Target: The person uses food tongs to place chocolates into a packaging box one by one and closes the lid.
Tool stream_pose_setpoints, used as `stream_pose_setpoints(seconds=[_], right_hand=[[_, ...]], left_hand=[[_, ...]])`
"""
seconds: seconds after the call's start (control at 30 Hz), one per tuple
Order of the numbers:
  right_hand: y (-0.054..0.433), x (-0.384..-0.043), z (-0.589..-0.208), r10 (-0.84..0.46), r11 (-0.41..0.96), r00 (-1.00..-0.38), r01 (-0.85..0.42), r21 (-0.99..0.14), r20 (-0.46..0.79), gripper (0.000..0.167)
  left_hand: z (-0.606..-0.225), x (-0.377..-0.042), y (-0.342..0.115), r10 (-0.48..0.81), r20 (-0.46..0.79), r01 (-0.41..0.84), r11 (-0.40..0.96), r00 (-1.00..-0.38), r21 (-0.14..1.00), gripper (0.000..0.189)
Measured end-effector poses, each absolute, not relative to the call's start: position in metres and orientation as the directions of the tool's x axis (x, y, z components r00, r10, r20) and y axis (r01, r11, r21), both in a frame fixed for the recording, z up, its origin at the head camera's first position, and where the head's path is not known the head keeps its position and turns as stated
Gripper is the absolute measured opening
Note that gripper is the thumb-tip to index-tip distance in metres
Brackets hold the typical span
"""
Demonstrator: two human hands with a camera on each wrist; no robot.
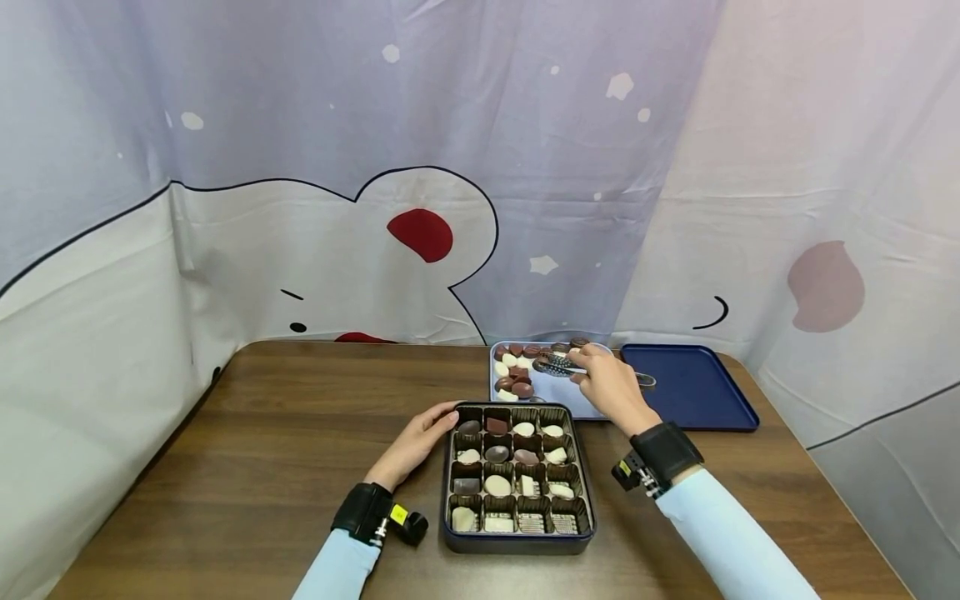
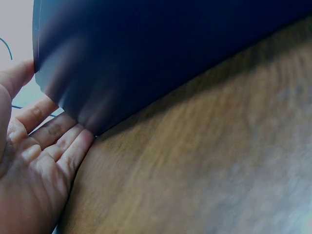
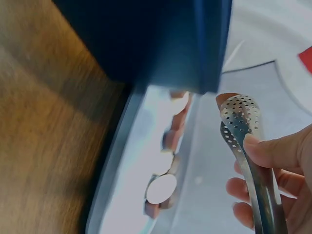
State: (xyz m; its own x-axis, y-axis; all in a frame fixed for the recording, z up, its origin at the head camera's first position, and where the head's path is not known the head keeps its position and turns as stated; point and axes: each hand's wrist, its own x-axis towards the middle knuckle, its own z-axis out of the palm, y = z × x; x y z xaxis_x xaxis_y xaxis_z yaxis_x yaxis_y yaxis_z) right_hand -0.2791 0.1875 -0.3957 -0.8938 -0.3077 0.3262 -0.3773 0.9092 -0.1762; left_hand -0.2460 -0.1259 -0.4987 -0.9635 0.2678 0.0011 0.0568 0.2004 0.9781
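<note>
My right hand [image 1: 611,387] pinches perforated metal tongs [image 1: 558,367] over a light blue tray [image 1: 558,396] holding several white and brown chocolates [image 1: 521,389]. In the right wrist view, the thumb presses the tongs [image 3: 256,170] and a brown chocolate [image 3: 225,99] shows at their tips; I cannot tell whether they grip it. My left hand [image 1: 415,443] touches the back left corner of a dark blue box [image 1: 517,546], its fingers [image 2: 58,139] fairly straight along the wall. White and brown chocolates [image 1: 497,486] sit in the box's gold compartments; the two at front right show bare ribbed bottoms.
Right of the light blue tray lies a dark blue tray [image 1: 675,383] with nothing on it. Both trays are at the back of the wooden table [image 1: 300,467], close to a printed curtain [image 1: 337,250]. The box stands in front of the light tray.
</note>
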Motion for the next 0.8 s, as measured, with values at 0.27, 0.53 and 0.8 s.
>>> stream_pose_setpoints(seconds=[0.27, 0.53, 0.8], right_hand=[[0.183, -0.24, -0.385, -0.416, 0.851, -0.826, -0.501, -0.158, 0.38, 0.035], [0.18, -0.206, -0.373, -0.601, 0.704, -0.738, -0.67, -0.235, 0.306, 0.037], [0.182, -0.181, -0.358, -0.712, 0.631, -0.687, -0.716, -0.297, 0.144, 0.034]], left_hand=[[-0.499, -0.246, -0.126, 0.265, 0.003, 0.062, 0.216, -0.964, 0.974, 0.047], [-0.497, -0.245, -0.126, 0.262, 0.003, 0.061, 0.214, -0.965, 0.975, 0.046], [-0.498, -0.245, -0.126, 0.264, -0.002, 0.059, 0.223, -0.965, 0.973, 0.047]])
